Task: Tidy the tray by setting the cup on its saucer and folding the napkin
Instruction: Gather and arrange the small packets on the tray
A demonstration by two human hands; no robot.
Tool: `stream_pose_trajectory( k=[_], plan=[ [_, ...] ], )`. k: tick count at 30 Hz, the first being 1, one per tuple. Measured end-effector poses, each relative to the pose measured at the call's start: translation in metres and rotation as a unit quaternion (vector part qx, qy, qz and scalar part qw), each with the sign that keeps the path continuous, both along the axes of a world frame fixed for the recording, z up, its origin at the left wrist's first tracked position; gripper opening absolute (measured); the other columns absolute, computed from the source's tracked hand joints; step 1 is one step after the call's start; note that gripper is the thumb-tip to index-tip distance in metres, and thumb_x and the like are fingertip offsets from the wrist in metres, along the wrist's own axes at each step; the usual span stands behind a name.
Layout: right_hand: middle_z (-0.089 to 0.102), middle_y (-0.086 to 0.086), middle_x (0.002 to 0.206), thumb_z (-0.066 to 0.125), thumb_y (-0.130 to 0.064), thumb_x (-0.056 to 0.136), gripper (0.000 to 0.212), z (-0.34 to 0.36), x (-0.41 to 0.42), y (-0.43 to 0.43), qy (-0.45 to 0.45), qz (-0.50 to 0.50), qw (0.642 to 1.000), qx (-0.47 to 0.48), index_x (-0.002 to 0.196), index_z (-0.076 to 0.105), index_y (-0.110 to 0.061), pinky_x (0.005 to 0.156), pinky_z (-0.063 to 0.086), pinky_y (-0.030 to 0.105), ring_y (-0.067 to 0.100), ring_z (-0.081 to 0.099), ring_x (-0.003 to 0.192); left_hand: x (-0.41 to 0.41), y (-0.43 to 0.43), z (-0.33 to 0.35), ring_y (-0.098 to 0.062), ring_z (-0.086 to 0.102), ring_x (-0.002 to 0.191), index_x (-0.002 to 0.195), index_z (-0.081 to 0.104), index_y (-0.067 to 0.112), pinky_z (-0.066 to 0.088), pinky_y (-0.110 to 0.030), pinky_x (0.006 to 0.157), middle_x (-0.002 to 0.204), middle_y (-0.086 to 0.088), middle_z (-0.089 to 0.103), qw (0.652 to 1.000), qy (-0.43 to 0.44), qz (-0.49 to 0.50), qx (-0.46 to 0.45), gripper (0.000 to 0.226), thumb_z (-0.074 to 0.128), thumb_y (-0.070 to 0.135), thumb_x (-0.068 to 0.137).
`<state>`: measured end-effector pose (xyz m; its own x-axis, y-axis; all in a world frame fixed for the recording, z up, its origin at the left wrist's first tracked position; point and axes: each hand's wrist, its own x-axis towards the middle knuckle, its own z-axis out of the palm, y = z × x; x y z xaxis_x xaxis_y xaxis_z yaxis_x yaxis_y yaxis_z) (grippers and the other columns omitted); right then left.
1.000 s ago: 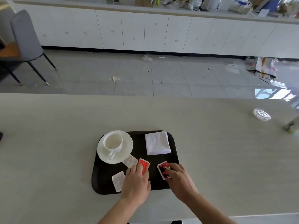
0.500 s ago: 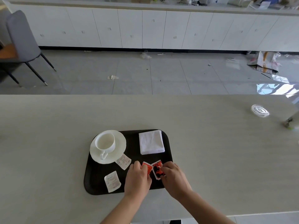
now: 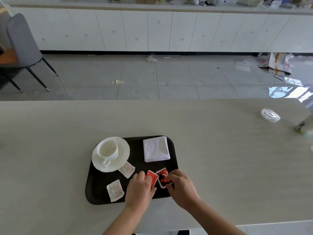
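Head view. The cup stands upright on the saucer at the far-left corner of the tray, with its handle turned toward the near side. The napkin lies as a folded square at the far-right corner. I judge both named steps done.

The left hand pinches a red packet. The right hand pinches a second red packet just beside it; I cannot tell whether the two touch. One white packet lies against the saucer's near rim, and another white packet lies apart, nearer the tray's front edge.

Handling: I rate the cup stiff, smooth and breakable, best taken by its handle or carried by the saucer's rim. The napkin is soft and light and its layers may slide, so I would press it from above.

Room: the saucer reaches the tray's left rim, leaving no margin there. The table offers bare surface on both sides. A clear lid sits well apart to the right.
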<state>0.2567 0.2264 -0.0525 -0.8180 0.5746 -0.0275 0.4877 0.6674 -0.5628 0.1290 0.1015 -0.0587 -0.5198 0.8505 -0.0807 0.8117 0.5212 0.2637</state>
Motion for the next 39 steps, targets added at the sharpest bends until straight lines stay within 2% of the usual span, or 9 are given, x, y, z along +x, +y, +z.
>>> stream_pose_trajectory(
  k=[12,16,19,22,23,26,29,34,39],
  plan=[
    [0.063,-0.003,0.109,0.063,-0.012,0.084,0.021,-0.001,-0.002,0.000,-0.021,0.004,1.000,0.000,0.101,0.074,-0.016,0.081,0.049,0.024,0.018,0.059,0.098,0.005,0.010,0.000,-0.020,0.055,0.086,0.109,0.058,0.010,0.045,-0.028,0.069,0.101,-0.008,0.060,0.997,0.035,-0.043,-0.047,0.022,0.054,0.024,0.093],
    [0.063,-0.003,0.108,0.062,-0.011,0.084,0.022,-0.001,-0.003,0.000,-0.022,0.001,1.000,0.001,0.102,0.074,-0.017,0.080,0.050,0.025,0.018,0.058,0.098,0.002,0.010,0.007,-0.007,0.050,0.060,0.085,0.063,0.016,0.030,-0.015,0.053,0.074,0.004,0.059,0.998,-0.046,0.052,0.011,0.008,0.061,0.024,0.086],
    [0.062,-0.003,0.110,0.062,-0.013,0.085,0.021,-0.002,-0.003,0.000,-0.030,0.003,1.000,0.001,0.102,0.074,-0.016,0.081,0.050,0.026,0.018,0.057,0.099,0.008,0.015,0.013,-0.006,0.055,0.050,0.069,0.063,0.021,0.035,-0.012,0.047,0.060,0.011,0.060,0.944,-0.200,0.234,0.117,0.012,0.069,0.020,0.080],
    [0.062,-0.002,0.108,0.062,-0.012,0.084,0.020,-0.002,-0.002,0.000,-0.031,0.002,1.000,0.001,0.100,0.073,-0.015,0.080,0.051,0.027,0.019,0.057,0.099,0.011,0.023,0.015,-0.014,0.068,0.054,0.082,0.066,0.022,0.059,-0.033,0.049,0.071,0.003,0.070,0.843,-0.358,0.369,0.156,0.005,0.066,0.019,0.087],
    [0.062,-0.002,0.108,0.062,-0.012,0.084,0.020,-0.002,-0.002,0.000,-0.032,0.002,0.999,0.002,0.100,0.073,-0.015,0.081,0.050,0.027,0.019,0.057,0.099,0.010,0.022,0.015,-0.014,0.068,0.056,0.086,0.066,0.023,0.059,-0.036,0.050,0.074,0.003,0.070,0.846,-0.355,0.370,0.145,0.004,0.064,0.022,0.089],
    [0.063,-0.001,0.108,0.063,-0.012,0.084,0.019,-0.001,-0.003,0.001,-0.033,0.001,0.999,-0.001,0.100,0.073,-0.014,0.081,0.050,0.027,0.020,0.058,0.099,0.002,0.011,0.005,-0.011,0.063,0.069,0.093,0.071,0.023,0.049,-0.030,0.056,0.078,0.007,0.067,0.931,-0.203,0.293,0.076,0.014,0.059,0.030,0.090],
    [0.062,-0.002,0.108,0.063,-0.013,0.085,0.020,-0.001,-0.004,0.000,-0.032,0.000,0.999,-0.001,0.102,0.073,-0.014,0.082,0.050,0.025,0.019,0.058,0.099,-0.003,0.006,-0.001,-0.008,0.061,0.076,0.113,0.067,0.018,0.041,-0.022,0.064,0.081,0.010,0.065,0.938,-0.190,0.272,0.102,0.027,0.064,0.030,0.089],
    [0.063,-0.001,0.108,0.061,-0.011,0.086,0.020,-0.002,-0.007,0.000,-0.032,-0.006,0.999,-0.007,0.102,0.074,-0.014,0.081,0.050,0.025,0.019,0.059,0.096,-0.003,0.015,-0.001,-0.004,0.054,0.068,0.117,0.063,0.024,0.032,-0.011,0.054,0.077,0.011,0.058,0.950,-0.197,0.226,0.091,0.035,0.072,0.032,0.083],
    [0.067,0.002,0.100,0.059,-0.008,0.089,0.019,-0.002,-0.008,0.001,-0.017,-0.035,0.999,-0.034,0.094,0.076,-0.012,0.072,0.050,0.023,0.018,0.063,0.084,0.010,0.021,-0.007,-0.007,0.062,0.084,0.125,0.062,0.024,0.048,-0.017,0.069,0.098,0.004,0.066,0.969,-0.172,0.166,0.057,0.039,0.067,0.034,0.088]
  ],
)
